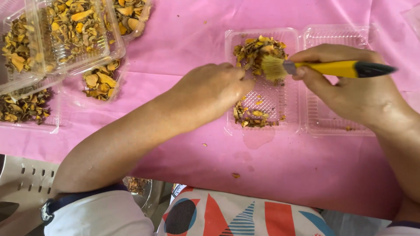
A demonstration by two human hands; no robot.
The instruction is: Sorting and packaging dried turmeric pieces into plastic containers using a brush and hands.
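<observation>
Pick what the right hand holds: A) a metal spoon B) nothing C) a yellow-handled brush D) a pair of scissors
C: the right hand grips a brush with a yellow and black handle, its bristles over the dried orange pieces in the open clear plastic box, while the left hand rests at the box's left edge.

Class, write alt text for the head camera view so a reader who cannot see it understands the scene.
A person's right hand holds a yellow-handled brush over dried orange-brown pieces in an open clear plastic tray, while the left hand rests at the tray's edge. More filled trays sit at upper left on a pink cloth.
</observation>
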